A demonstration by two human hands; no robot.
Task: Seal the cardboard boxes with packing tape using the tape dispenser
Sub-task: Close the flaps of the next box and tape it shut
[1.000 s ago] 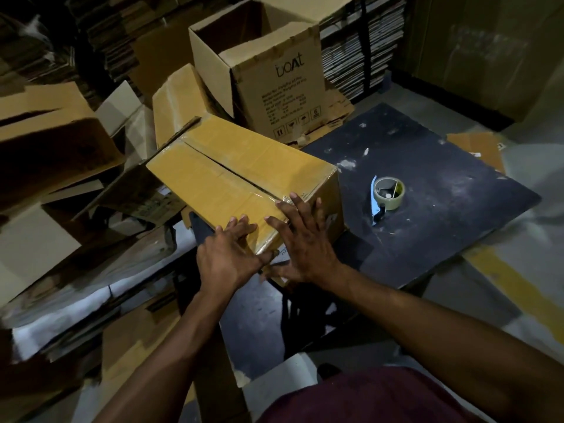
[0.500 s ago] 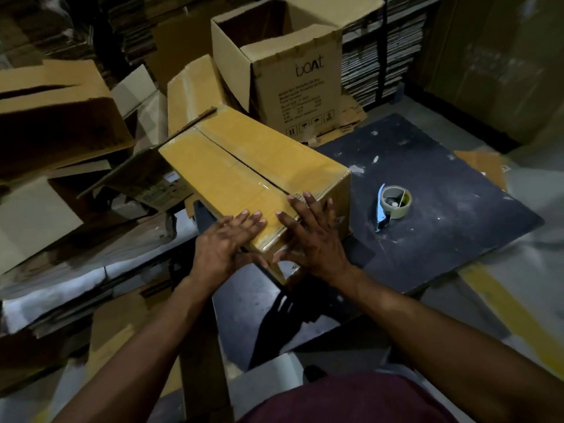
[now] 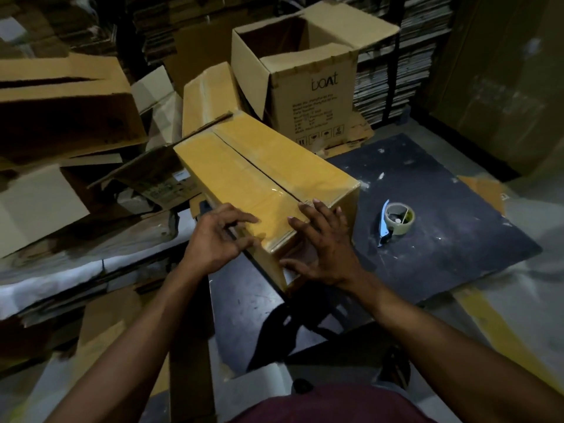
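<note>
Cardboard box (image 3: 259, 178), closed and yellow-brown, lies on the left part of the dark desk (image 3: 442, 239), its long side running from near to far. Its two top flaps meet along a centre seam, and a glossy strip of packing tape (image 3: 271, 203) crosses the top close to the near end. The left hand (image 3: 218, 239) rests on the near left corner of the box, fingers spread and lightly bent over the top edge, holding nothing. The right hand (image 3: 323, 248) lies flat with straight, spread fingers on the near right corner, the thumb reaching down over the near end face; it presses the box and grips nothing. To the right of the box, apart from it, the tape dispenser (image 3: 395, 221) lies on the desk, a roll of tape beside a blue handle. Beyond the far end stands an open box printed "boat" (image 3: 311, 96), top flaps up. Flattened and loose cartons (image 3: 61, 102) pile up to the left.
</note>
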